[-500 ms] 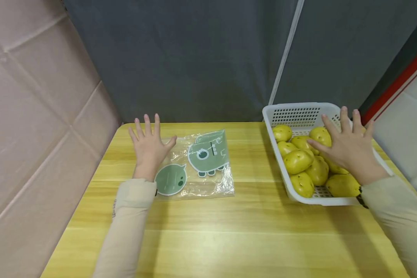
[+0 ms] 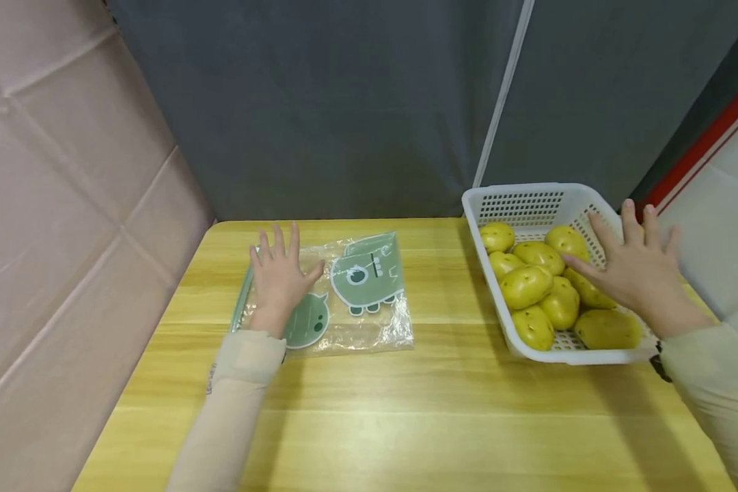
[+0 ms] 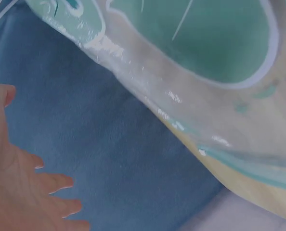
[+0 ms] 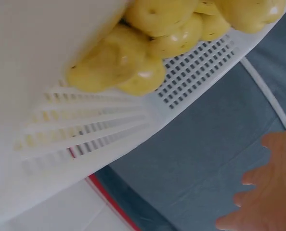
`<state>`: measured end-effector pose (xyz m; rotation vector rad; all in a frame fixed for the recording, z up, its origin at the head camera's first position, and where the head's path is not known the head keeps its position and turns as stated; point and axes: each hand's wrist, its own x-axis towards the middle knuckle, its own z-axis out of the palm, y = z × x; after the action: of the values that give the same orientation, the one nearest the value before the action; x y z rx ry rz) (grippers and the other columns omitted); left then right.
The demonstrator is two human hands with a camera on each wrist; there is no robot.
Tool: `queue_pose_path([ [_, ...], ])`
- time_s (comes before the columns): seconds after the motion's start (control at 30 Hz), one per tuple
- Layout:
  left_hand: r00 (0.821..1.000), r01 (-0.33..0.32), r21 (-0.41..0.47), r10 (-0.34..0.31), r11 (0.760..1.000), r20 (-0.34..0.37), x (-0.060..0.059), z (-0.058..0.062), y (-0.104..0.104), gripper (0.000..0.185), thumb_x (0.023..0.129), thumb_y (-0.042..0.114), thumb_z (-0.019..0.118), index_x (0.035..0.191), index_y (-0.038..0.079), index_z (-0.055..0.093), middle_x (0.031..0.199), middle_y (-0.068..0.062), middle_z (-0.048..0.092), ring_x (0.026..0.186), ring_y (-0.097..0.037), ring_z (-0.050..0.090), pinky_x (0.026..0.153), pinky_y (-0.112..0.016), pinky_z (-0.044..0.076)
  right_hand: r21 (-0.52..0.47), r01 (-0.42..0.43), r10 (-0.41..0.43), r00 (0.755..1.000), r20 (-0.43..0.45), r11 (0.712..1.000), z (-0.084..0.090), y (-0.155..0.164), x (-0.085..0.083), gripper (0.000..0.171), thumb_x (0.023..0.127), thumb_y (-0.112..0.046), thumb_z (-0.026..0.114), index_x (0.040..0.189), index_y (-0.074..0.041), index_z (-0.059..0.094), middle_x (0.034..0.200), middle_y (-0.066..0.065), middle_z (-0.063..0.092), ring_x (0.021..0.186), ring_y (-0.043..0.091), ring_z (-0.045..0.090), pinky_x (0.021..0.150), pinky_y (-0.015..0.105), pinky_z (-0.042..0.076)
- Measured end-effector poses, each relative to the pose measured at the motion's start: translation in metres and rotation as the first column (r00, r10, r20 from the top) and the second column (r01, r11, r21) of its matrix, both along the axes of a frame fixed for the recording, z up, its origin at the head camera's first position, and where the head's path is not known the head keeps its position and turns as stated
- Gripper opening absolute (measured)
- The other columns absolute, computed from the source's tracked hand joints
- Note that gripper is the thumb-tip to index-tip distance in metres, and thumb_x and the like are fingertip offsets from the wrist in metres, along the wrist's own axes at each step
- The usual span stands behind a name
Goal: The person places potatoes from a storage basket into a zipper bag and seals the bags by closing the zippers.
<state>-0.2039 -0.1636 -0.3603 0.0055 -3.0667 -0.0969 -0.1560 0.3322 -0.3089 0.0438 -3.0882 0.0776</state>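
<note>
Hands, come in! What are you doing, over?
Left hand open, flat over plastic bag. Right hand open, above potatoes in white basket. Nothing between them on the table.

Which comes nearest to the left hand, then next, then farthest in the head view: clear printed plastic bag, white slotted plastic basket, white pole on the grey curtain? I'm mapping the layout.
1. Clear printed plastic bag: under the left hand.
2. White pole on the grey curtain: behind, to the right.
3. White slotted plastic basket: far right.
</note>
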Motion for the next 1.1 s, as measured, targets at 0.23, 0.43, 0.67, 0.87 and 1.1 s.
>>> queue_pose_path([
  [0.23, 0.999, 0.026, -0.003, -0.026, 1.0, 0.041, 0.002, -0.015, 0.005, 0.085, 0.092, 0.062, 0.04, 0.155, 0.015, 0.006, 0.159, -0.022, 0.009, 0.147, -0.045, 0.005, 0.121, -0.061, 0.003, 0.02, 0.035, -0.035, 0.999, 0.025, 0.999, -0.011, 0.02, 0.006, 0.088, 0.092, -0.069, 0.027, 0.154, -0.015, -0.005, 0.15, 0.035, -0.019, 0.138, 0.058, -0.013, 0.104, 0.08, -0.006],
  [0.43, 0.997, 0.054, -0.033, -0.052, 0.998, 0.054, 0.006, -0.022, 0.009, 0.084, 0.092, 0.06, 0.042, 0.155, 0.014, 0.01, 0.158, -0.022, 0.016, 0.146, -0.045, 0.014, 0.121, -0.06, 0.008, -0.012, 0.069, -0.068, 0.997, 0.035, 0.998, -0.023, 0.036, 0.011, 0.089, 0.093, -0.068, 0.029, 0.153, -0.013, -0.006, 0.151, 0.035, -0.018, 0.138, 0.059, -0.014, 0.106, 0.078, -0.006],
  [0.67, 0.995, 0.077, -0.028, -0.074, 0.997, 0.073, 0.009, -0.031, 0.012, 0.081, 0.093, 0.056, 0.044, 0.154, 0.014, 0.011, 0.157, -0.022, 0.021, 0.145, -0.044, 0.018, 0.121, -0.056, 0.018, -0.004, 0.048, -0.048, 0.999, 0.017, 0.999, -0.037, 0.053, 0.013, 0.088, 0.095, -0.064, 0.031, 0.153, -0.005, 0.001, 0.15, 0.04, -0.006, 0.134, 0.063, 0.0, 0.104, 0.078, 0.004],
  [0.87, 0.989, 0.073, 0.034, -0.077, 0.997, 0.123, 0.011, -0.039, 0.012, 0.083, 0.093, 0.058, 0.043, 0.155, 0.014, 0.01, 0.157, -0.023, 0.019, 0.144, -0.045, 0.019, 0.12, -0.057, 0.021, 0.004, 0.037, -0.037, 0.999, 0.025, 0.999, -0.051, 0.068, 0.014, 0.09, 0.095, -0.063, 0.033, 0.151, 0.003, 0.006, 0.146, 0.046, 0.004, 0.127, 0.068, 0.009, 0.101, 0.077, 0.013],
  [1.1, 0.985, 0.067, 0.04, -0.072, 0.997, 0.158, 0.013, -0.045, 0.012, 0.083, 0.093, 0.06, 0.041, 0.155, 0.014, 0.01, 0.157, -0.023, 0.019, 0.142, -0.046, 0.024, 0.118, -0.057, 0.025, 0.024, 0.019, -0.02, 0.999, 0.047, 1.0, -0.063, 0.082, 0.012, 0.09, 0.097, -0.06, 0.032, 0.148, 0.01, 0.007, 0.145, 0.047, 0.004, 0.123, 0.067, 0.016, 0.098, 0.078, 0.021],
])
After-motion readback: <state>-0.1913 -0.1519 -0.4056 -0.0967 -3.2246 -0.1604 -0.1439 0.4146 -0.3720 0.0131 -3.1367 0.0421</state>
